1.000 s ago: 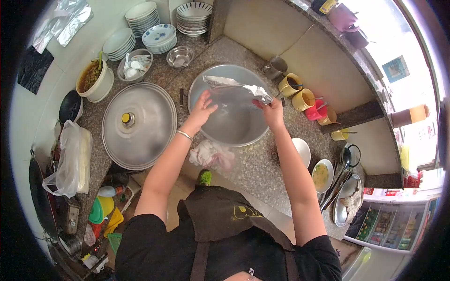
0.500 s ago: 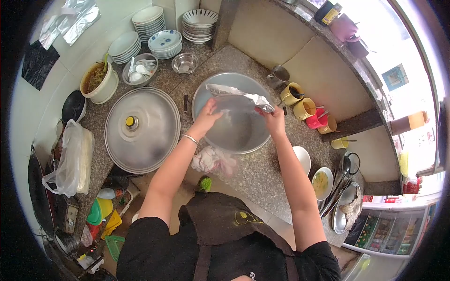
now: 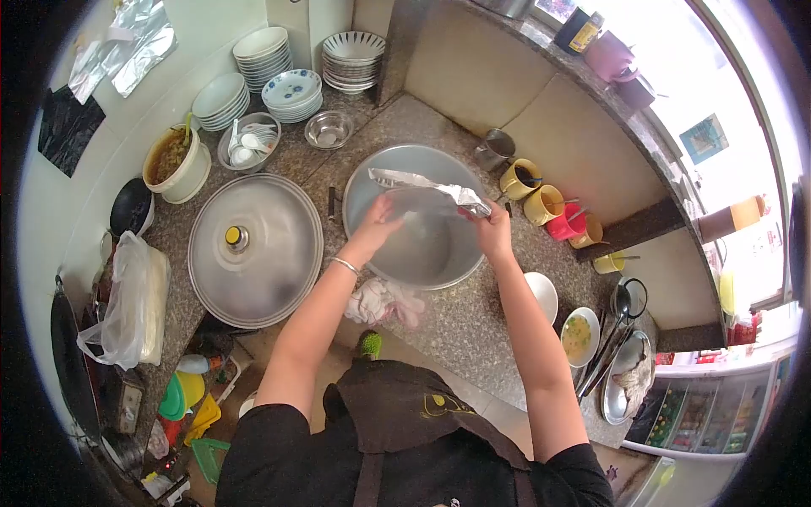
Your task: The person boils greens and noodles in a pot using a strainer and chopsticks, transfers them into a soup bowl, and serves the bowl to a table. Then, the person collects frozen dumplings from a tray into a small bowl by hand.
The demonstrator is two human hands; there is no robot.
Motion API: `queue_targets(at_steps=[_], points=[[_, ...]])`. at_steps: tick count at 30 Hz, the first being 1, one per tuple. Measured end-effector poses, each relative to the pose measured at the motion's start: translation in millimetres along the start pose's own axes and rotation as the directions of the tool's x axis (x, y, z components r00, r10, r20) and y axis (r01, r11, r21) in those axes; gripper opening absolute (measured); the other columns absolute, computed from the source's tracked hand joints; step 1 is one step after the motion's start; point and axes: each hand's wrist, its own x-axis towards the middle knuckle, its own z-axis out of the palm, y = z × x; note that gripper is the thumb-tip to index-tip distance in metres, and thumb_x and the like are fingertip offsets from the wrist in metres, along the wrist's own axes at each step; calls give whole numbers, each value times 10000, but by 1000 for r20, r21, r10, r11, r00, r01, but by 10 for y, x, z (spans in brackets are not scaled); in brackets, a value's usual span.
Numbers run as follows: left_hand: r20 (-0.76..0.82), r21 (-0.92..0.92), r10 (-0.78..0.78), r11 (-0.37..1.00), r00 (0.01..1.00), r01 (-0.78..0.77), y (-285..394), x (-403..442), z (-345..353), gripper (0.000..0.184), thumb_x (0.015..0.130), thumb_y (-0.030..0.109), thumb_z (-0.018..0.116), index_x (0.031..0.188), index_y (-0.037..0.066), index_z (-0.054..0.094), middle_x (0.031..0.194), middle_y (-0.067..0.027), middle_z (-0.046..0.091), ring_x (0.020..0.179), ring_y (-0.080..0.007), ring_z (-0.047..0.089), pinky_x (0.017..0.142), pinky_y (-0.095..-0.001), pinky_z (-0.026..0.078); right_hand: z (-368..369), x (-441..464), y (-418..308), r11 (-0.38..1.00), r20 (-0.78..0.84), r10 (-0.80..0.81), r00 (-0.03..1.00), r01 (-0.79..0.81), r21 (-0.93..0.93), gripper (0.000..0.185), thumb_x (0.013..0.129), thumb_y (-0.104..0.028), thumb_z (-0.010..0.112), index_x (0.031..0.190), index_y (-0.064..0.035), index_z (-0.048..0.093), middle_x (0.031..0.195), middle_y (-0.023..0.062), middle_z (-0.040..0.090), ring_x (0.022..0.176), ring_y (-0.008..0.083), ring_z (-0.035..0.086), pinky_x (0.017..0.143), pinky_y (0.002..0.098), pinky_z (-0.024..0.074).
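Observation:
A large, round metal pot point(image 3: 353, 190) stands in front of me on the counter. Above it is a crinkled strip of silver foil point(image 3: 422, 182); a hazy, see-through part seems to hang under it, though I cannot make out what that is. My right hand point(image 3: 494, 230) pinches the foil's right end. Over the pot's left side, my left hand point(image 3: 376, 228) has its fingers apart, a little below the foil's left end and slightly blurred. A crumpled pinkish-white cloth point(image 3: 380, 302) lies at the pot's near side.
Left of the pot lies a big metal lid point(image 3: 253, 283) with a yellow-topped knob. Behind are stacked bowls point(image 3: 262, 51) and a tub of brown sauce point(image 3: 173, 165). Yellow and red cups point(image 3: 564, 221), a soup bowl point(image 3: 579, 336) and an oval metal tray point(image 3: 621, 384) line the right.
The camera view has shifted slightly, so the counter appears lower. Both hands stay over the pot, and my right hand keeps its grip on the foil.

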Motion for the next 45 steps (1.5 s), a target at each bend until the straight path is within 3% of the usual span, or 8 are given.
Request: queue_targets(at_steps=[7, 9, 12, 26, 28, 31, 36, 45], points=[[-34, 50, 51, 998, 998, -49, 25, -45, 31, 746, 821, 55, 621, 1419, -8, 178, 1442, -170, 273, 1340, -266, 268, 1065, -352, 283, 16, -17, -42, 999, 7, 12, 1000, -12, 44, 244, 842, 59, 475, 1037, 21, 617, 953, 67, 670, 885, 139, 636, 800, 272, 493], [187, 5, -110, 994, 976, 111, 132, -108, 53, 719, 820, 36, 610, 1408, -16, 199, 1430, -159, 295, 1327, -261, 286, 1058, -351, 289, 36, -26, -17, 998, 11, 16, 1000, -17, 64, 246, 848, 54, 469, 1045, 21, 613, 956, 69, 669, 894, 148, 639, 800, 275, 495], [-18, 91, 17, 996, 1000, -15, 157, -147, 101, 672, 820, 35, 613, 1379, -33, 247, 1415, -146, 318, 1309, -248, 312, 1047, -349, 304, 31, -52, -76, 997, 28, 22, 999, -24, 80, 247, 854, 50, 462, 1050, 21, 610, 962, 71, 668, 903, 156, 641, 803, 279, 498], [63, 75, 3, 997, 998, -8, -114, -122, -89, 744, 829, 102, 635, 1425, 30, 194, 1447, -202, 251, 1331, -279, 278, 1060, -339, 276, 40, -152, -92, 998, 70, 49, 996, -52, 44, 210, 878, 27, 468, 1035, 24, 608, 977, 82, 661, 908, 167, 641, 797, 288, 505], [152, 85, -43, 996, 987, 30, -60, -176, -74, 747, 831, 110, 637, 1429, 46, 193, 1454, -192, 245, 1334, -281, 274, 1063, -338, 271, 91, -186, -119, 988, -43, -21, 999, 27, 150, 194, 817, 5, 560, 992, 7, 645, 827, 101, 667, 707, 118, 575, 653, 266, 462], [-66, 11, 61, 998, 996, -60, 88, -191, -76, 727, 833, 114, 641, 1422, 47, 220, 1468, -171, 230, 1343, -281, 260, 1081, -354, 244, 20, -242, -271, 942, 39, 140, 989, -145, 302, 170, 840, -21, 563, 985, 30, 635, 870, 95, 674, 780, 125, 607, 707, 262, 480], [-49, -64, 118, 991, 992, -121, 224, -187, -153, 373, 869, 136, 618, 1204, 21, 502, 1168, -74, 550, 1087, -177, 526, 952, -335, 431, -42, -229, -75, 939, 128, 152, 980, -184, 291, 163, 860, -70, 564, 966, 30, 637, 895, 85, 676, 851, 149, 628, 771, 276, 489], [-26, -97, 107, 989, 994, -109, 243, -131, -261, 292, 842, 104, 646, 1109, 33, 553, 1015, -14, 585, 956, -114, 560, 840, -274, 457, -205, -149, -72, 984, 260, 139, 956, -163, 75, 222, 880, -170, 592, 922, 41, 649, 869, 88, 672, 785, 138, 623, 721, 279, 491]])
